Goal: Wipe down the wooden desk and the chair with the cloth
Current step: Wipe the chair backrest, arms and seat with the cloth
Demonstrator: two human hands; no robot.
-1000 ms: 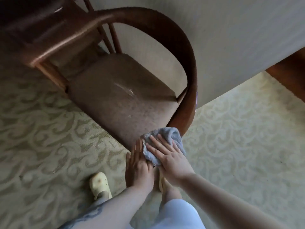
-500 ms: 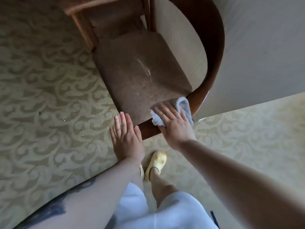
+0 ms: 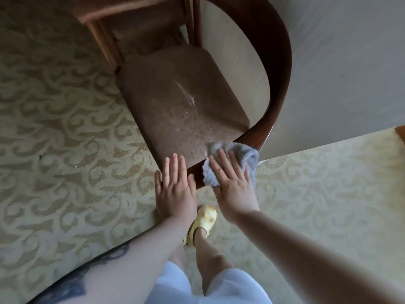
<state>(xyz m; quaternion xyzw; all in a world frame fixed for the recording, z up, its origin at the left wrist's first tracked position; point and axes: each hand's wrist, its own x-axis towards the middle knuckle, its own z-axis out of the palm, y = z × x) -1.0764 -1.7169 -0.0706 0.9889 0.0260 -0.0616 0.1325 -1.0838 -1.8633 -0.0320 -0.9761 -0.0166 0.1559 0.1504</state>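
Observation:
A dark wooden chair (image 3: 282, 69) with a curved back rail and a brown seat (image 3: 175, 102) stands below me. A grey-blue cloth (image 3: 245, 156) lies on the near corner of the seat and rail. My right hand (image 3: 232, 183) presses flat on the cloth, fingers spread. My left hand (image 3: 174, 187) rests flat and open on the seat's front edge, just left of the cloth, holding nothing. A pale streak marks the middle of the seat. The desk is not in view.
Patterned beige carpet (image 3: 65, 161) covers the floor. A pale wall (image 3: 350, 73) runs right behind the chair. My foot in a yellow clog (image 3: 205, 220) stands below my hands. A strip of wooden furniture (image 3: 401, 132) shows at the right edge.
The view has shifted, so the chair sits higher and more upright in frame. My right hand with the cloth slid along the near corner of the seat; my left hand stays beside it.

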